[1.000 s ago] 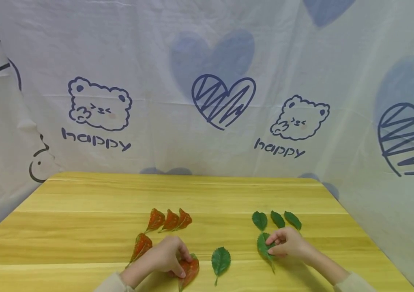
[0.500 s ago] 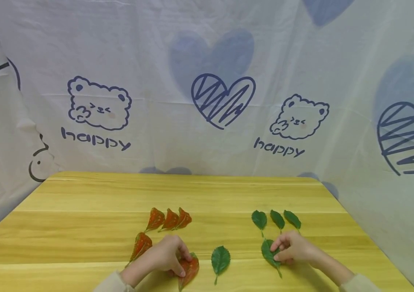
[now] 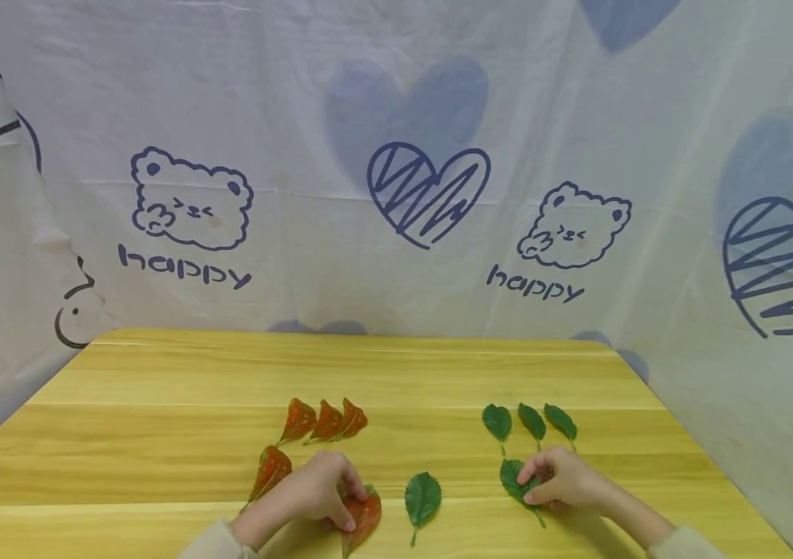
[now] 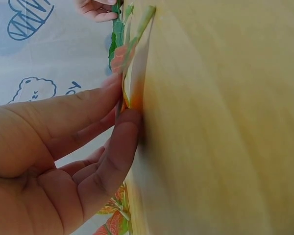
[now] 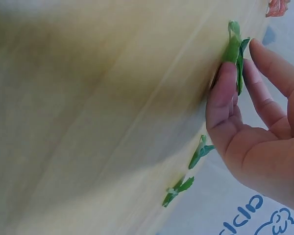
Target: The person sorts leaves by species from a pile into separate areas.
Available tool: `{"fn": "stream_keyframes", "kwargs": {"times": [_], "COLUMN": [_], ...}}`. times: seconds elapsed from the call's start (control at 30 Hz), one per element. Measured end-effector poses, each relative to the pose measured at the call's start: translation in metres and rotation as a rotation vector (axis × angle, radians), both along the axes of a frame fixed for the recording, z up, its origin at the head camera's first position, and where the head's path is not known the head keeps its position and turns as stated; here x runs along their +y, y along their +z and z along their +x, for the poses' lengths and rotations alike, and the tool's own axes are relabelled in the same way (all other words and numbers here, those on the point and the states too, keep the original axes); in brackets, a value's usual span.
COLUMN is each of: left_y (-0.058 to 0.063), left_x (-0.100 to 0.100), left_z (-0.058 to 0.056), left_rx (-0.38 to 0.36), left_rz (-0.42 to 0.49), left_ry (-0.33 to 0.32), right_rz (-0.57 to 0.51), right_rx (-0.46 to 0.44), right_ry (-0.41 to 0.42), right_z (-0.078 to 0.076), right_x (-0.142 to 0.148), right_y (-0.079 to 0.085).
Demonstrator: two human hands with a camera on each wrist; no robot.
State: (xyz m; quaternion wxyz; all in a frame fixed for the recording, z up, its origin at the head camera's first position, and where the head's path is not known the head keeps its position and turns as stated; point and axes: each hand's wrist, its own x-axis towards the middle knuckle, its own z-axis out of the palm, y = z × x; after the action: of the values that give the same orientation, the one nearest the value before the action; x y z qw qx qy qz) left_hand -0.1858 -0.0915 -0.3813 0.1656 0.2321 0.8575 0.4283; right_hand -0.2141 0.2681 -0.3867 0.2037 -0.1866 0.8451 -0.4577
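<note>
My left hand pinches a red leaf between thumb and fingers at the near side of the table. In the left wrist view the stem of this leaf sticks out past the fingertips. My right hand holds a green leaf by its right side, its stem pointing toward me. The right wrist view has that green leaf between the thumb and fingers, close to the tabletop. Between the hands lies a single green leaf, touched by neither.
Three red leaves form a row farther back on the left, with another red leaf nearer, beside the left wrist. Three green leaves line up beyond my right hand. A printed cloth hangs behind the yellow wooden table.
My right hand has shifted the green leaf slightly right and toward me, away from the back row, and its stem has swung a little to the right. The left hand stays put.
</note>
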Motion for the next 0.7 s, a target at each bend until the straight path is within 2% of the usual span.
{"fn": "stream_keyframes", "kwargs": {"times": [0.3, 0.47, 0.7], "left_y": [0.001, 0.001, 0.001], "left_x": [0.0, 0.001, 0.0], "left_z": [0.0, 0.001, 0.001], "left_rx": [-0.008, -0.023, -0.026], "left_rz": [-0.006, -0.008, -0.005], "left_ry": [0.003, 0.012, 0.017], "right_rz": [0.001, 0.006, 0.049], "right_rx": [-0.058, -0.08, -0.036], "right_ry": [-0.02, 0.002, 0.003], "right_z": [0.006, 0.009, 0.01], "right_x": [-0.001, 0.001, 0.003], "right_y": [0.007, 0.013, 0.026]}}
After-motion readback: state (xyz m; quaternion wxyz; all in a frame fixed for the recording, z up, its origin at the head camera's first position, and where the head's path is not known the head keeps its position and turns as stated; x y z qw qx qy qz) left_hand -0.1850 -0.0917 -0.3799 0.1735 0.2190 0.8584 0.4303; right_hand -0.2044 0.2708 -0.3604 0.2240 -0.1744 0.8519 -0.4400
